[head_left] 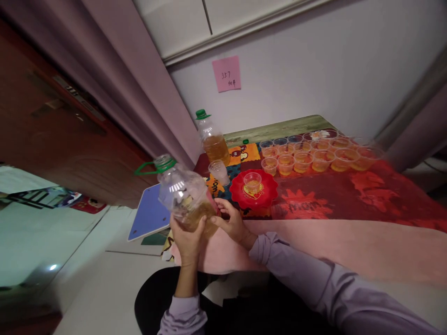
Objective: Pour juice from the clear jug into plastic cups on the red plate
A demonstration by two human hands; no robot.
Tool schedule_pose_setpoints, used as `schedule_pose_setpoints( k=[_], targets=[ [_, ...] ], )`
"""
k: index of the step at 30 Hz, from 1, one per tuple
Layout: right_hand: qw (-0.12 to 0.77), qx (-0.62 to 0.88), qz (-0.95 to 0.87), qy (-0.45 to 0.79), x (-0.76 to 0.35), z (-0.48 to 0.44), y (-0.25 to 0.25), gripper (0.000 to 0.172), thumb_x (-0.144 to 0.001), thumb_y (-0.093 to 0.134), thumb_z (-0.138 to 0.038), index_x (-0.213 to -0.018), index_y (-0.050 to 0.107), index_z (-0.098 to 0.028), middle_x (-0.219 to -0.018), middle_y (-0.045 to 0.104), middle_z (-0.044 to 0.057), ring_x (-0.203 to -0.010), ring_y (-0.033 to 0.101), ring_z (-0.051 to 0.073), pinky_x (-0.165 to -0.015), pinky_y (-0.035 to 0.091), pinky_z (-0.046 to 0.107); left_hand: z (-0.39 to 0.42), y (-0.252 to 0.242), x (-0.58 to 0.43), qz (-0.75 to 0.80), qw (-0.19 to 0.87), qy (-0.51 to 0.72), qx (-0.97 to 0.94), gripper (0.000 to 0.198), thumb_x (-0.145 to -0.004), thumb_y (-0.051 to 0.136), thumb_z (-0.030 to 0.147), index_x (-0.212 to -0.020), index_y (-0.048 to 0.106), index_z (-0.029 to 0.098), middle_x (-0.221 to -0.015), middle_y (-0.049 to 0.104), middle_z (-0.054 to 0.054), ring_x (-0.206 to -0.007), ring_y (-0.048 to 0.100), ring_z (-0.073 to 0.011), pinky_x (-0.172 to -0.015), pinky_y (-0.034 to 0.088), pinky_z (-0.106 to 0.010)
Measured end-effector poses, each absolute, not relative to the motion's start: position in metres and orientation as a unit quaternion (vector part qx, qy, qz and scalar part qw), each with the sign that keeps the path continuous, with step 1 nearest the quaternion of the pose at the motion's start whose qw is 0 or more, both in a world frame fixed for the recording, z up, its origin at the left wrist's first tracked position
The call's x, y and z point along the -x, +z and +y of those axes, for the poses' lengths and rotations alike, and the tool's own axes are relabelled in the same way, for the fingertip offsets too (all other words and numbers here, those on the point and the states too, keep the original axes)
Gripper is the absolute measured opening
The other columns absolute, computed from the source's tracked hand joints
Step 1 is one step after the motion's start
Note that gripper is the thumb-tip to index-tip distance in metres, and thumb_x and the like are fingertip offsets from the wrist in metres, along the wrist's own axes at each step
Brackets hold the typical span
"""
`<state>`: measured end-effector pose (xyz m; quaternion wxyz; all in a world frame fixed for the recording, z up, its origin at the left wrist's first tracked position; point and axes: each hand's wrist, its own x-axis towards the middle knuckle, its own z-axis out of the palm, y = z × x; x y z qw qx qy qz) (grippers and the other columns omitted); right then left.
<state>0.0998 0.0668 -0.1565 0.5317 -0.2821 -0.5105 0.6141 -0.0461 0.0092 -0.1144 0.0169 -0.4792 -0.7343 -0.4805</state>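
Observation:
Between my hands is a large clear plastic bottle, partly filled with amber liquid and slightly tilted; no cap shows on its mouth, and a green handle loops out at the neck. My left hand wraps around its lower front. My right hand is at its right side, thumb and fingers against the bottle. Just beyond lies a red scalloped plate bearing one clear plastic cup with a little liquid. A stack of clear cups leans on the table behind the bottle.
Rows of clear cups with orange-looking liquid fill the table's back right. A second green-capped bottle stands at the back left, near a loose green cap. A blue board is left of the table, whose cloth is red.

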Motion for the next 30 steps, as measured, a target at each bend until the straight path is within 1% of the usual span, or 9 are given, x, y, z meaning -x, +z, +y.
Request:
schedule_pose_setpoints(
  k=[2,4,7,11,15,18,21,26,30],
  targets=[
    [0.540,0.315,-0.539,0.564,-0.100,0.066,-0.160,0.062,-0.083,0.086,-0.052,-0.135,0.068,-0.023,-0.137,0.074,0.012,-0.123,0.071,0.029,-0.111,0.054,0.047,0.009,-0.134,0.045,-0.710,0.021,-0.542,0.449,0.088,-0.075,0.086,0.061,-0.143,0.052,0.017,-0.133,0.069,-0.016,-0.123,0.071,-0.0316,-0.112,0.057,-0.050],
    [0.547,0.340,-0.561,0.520,-0.098,0.066,-0.163,0.055,-0.085,0.084,-0.050,-0.130,0.070,-0.023,-0.131,0.077,0.012,-0.117,0.073,0.029,-0.106,0.057,0.047,0.008,-0.149,0.045,-0.701,0.037,-0.562,0.438,0.092,-0.069,0.089,0.061,-0.141,0.053,0.016,-0.129,0.068,-0.015,-0.119,0.070,-0.0320,-0.110,0.057,-0.052],
    [0.571,0.363,-0.574,0.462,-0.096,0.064,-0.166,0.045,-0.087,0.081,-0.045,-0.126,0.071,-0.025,-0.124,0.079,0.010,-0.114,0.074,0.028,-0.104,0.059,0.047,0.009,-0.163,0.047,-0.695,0.029,-0.562,0.448,0.099,-0.068,0.091,0.060,-0.147,0.049,0.017,-0.134,0.066,-0.016,-0.124,0.068,-0.0329,-0.113,0.055,-0.053],
    [0.607,0.361,-0.583,0.403,-0.106,0.062,-0.162,0.034,-0.093,0.075,-0.039,-0.124,0.072,-0.026,-0.123,0.080,0.010,-0.115,0.075,0.028,-0.104,0.060,0.046,0.010,-0.168,0.052,-0.695,0.011,-0.560,0.451,0.110,-0.068,0.091,0.061,-0.155,0.042,0.016,-0.141,0.063,-0.019,-0.131,0.066,-0.0358,-0.116,0.053,-0.054],
    [0.592,0.376,-0.644,0.305,-0.149,0.081,-0.141,0.024,-0.097,0.072,-0.040,-0.117,0.073,-0.026,-0.117,0.081,0.009,-0.111,0.076,0.028,-0.102,0.060,0.045,0.010,-0.169,0.051,-0.702,-0.001,-0.559,0.441,0.119,-0.067,0.091,0.062,-0.162,0.035,0.016,-0.148,0.060,-0.021,-0.136,0.063,-0.0382,-0.118,0.051,-0.056],
    [0.532,0.419,-0.712,0.187,-0.194,0.112,-0.120,0.026,-0.097,0.073,-0.043,-0.114,0.075,-0.023,-0.115,0.081,0.012,-0.111,0.074,0.030,-0.103,0.057,0.046,0.011,-0.167,0.049,-0.695,-0.002,-0.566,0.443,0.121,-0.065,0.090,0.065,-0.162,0.036,0.015,-0.150,0.058,-0.022,-0.141,0.059,-0.0408,-0.122,0.047,-0.059],
    [0.419,0.503,-0.747,0.117,-0.231,0.143,-0.104,0.037,-0.096,0.076,-0.046,-0.120,0.074,-0.019,-0.121,0.080,0.015,-0.115,0.073,0.034,-0.103,0.056,0.047,0.012,-0.164,0.047,-0.683,-0.016,-0.579,0.445,0.120,-0.065,0.090,0.064,-0.162,0.037,0.017,-0.151,0.057,-0.020,-0.142,0.058,-0.0403,-0.123,0.046,-0.058],
    [0.204,0.610,-0.761,0.080,-0.248,0.163,-0.094,0.062,-0.096,0.076,-0.065,-0.134,0.069,-0.017,-0.131,0.078,0.018,-0.120,0.074,0.036,-0.095,0.056,0.042,0.014,-0.163,0.045,-0.674,-0.028,-0.591,0.442,0.121,-0.064,0.092,0.063,-0.162,0.038,0.018,-0.152,0.057,-0.020,-0.143,0.058,-0.0405,-0.123,0.047,-0.058],
    [0.138,0.643,-0.750,0.069,-0.235,0.161,-0.090,0.072,-0.095,0.074,-0.073,-0.138,0.067,-0.016,-0.130,0.079,0.020,-0.120,0.076,0.038,-0.091,0.056,0.040,0.013,-0.162,0.045,-0.666,-0.030,-0.594,0.450,0.122,-0.065,0.091,0.063,-0.163,0.035,0.017,-0.154,0.056,-0.022,-0.145,0.058,-0.0410,-0.122,0.048,-0.058]
  ],
)
